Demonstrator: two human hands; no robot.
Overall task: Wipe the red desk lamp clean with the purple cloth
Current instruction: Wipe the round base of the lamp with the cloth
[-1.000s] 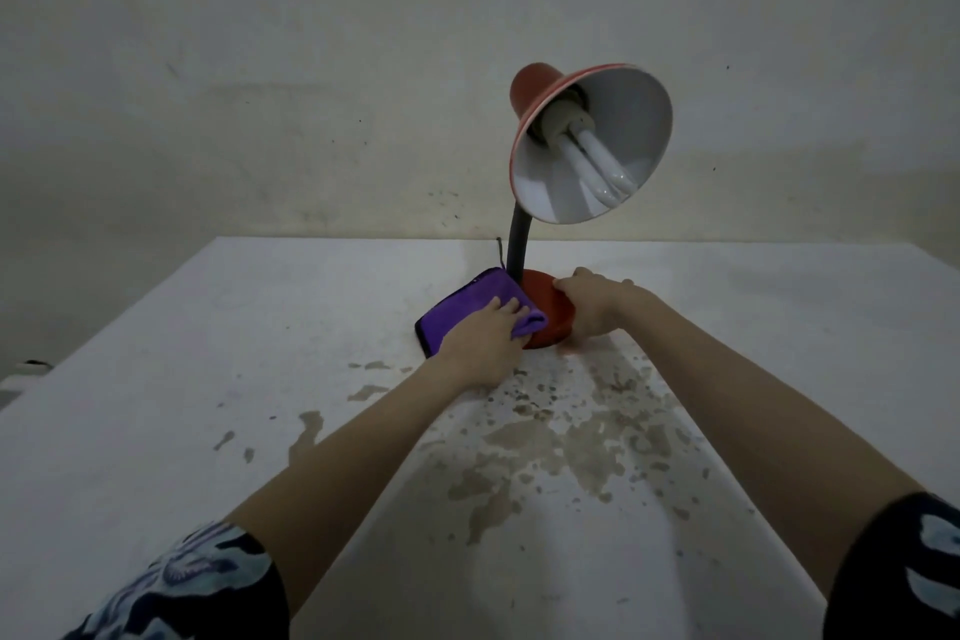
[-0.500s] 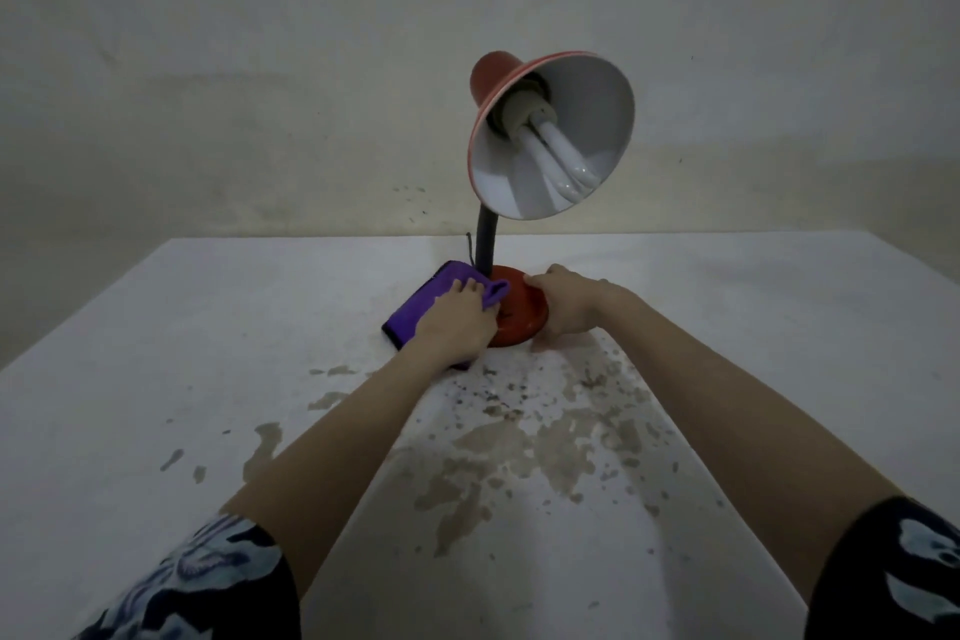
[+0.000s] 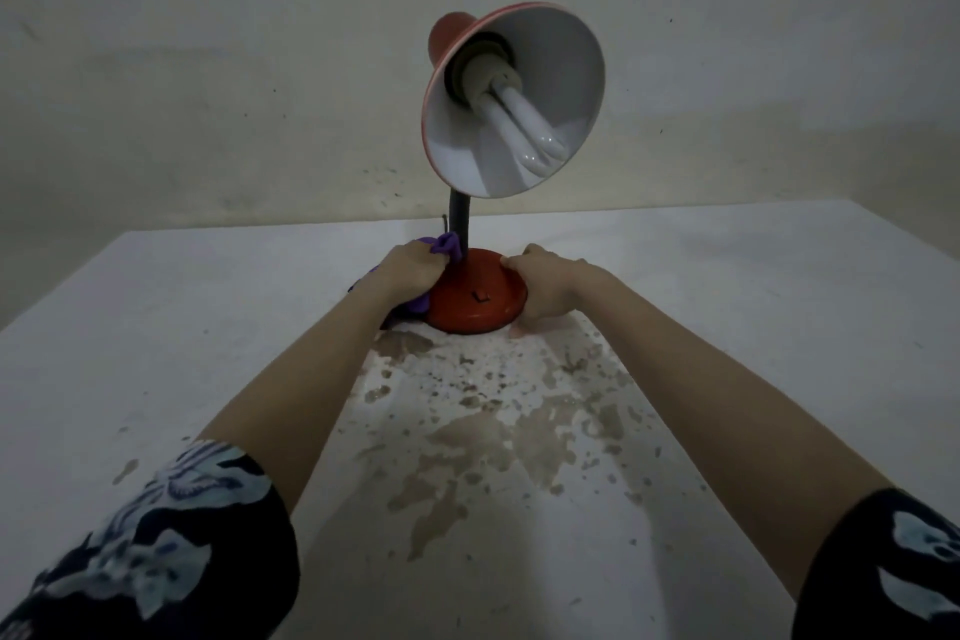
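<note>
The red desk lamp (image 3: pixel 480 299) stands upright near the far middle of the white table (image 3: pixel 156 327). It has a round red base, a black neck and a red shade with a white inside and a white bulb, tilted toward me. My left hand (image 3: pixel 408 273) grips the bunched purple cloth (image 3: pixel 448 244) against the left side of the base, beside the neck. Most of the cloth is hidden under that hand. My right hand (image 3: pixel 548 286) holds the right edge of the base, fingers curled round its rim.
The tabletop is worn, with brown patches of flaked paint (image 3: pixel 493 431) between my forearms. A pale, stained wall (image 3: pixel 208 94) rises right behind the table's far edge. A thin dark cord end (image 3: pixel 445 222) shows just left of the neck.
The cloth lay flat under my left hand before; now it is bunched up in that hand and pressed to the base near the neck. My head has moved closer to the lamp.
</note>
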